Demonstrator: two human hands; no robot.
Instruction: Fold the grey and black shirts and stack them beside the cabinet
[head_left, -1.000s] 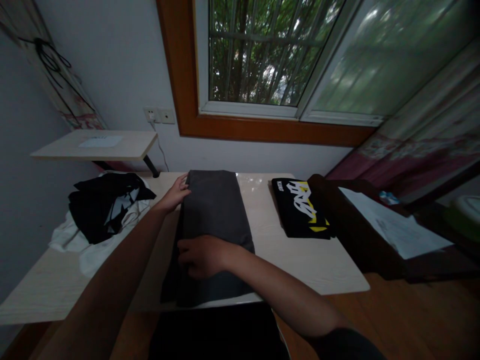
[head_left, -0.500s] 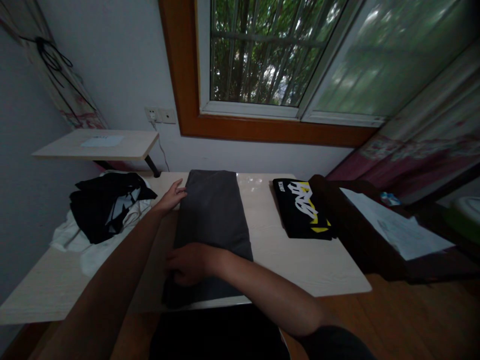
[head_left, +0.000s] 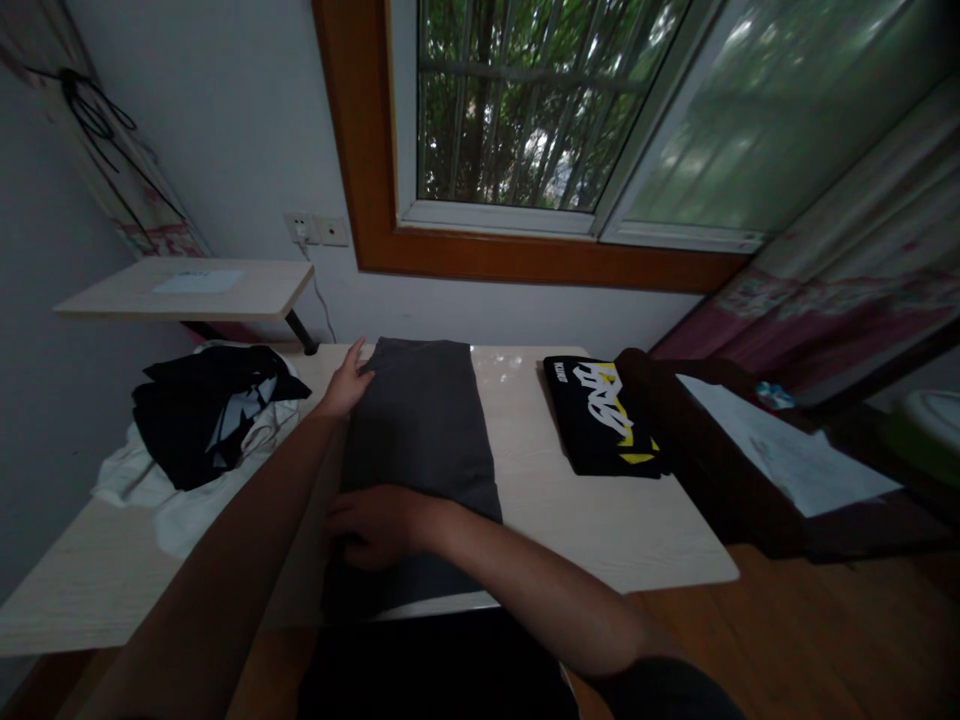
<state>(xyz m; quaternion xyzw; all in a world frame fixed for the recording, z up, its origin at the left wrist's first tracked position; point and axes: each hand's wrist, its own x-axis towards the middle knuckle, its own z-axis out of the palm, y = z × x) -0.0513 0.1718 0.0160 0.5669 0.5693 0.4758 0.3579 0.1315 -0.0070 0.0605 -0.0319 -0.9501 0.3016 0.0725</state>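
Cloth point(head_left: 420, 420): dark gray, matte, folded into a long rectangle; lies on the table in front of the person, running from the back edge to the front edge.
Left hand point(head_left: 349, 385): at the cloth's far left corner, fingers spread wide.
Right hand point(head_left: 375, 525): over the cloth's near left part, fingers curled; in this dim light I cannot tell whether they pinch fabric.
Table point(head_left: 540, 520): pale wood grain, rounded right corner; broad bare room between cloth and shirt, a tighter strip between cloth and pile, crossed by the left forearm point(head_left: 255, 520).
Shirt point(head_left: 607, 420): black, folded flat, white and yellow print.
Pile point(head_left: 202, 430): crumpled, 2 colors, black over white.
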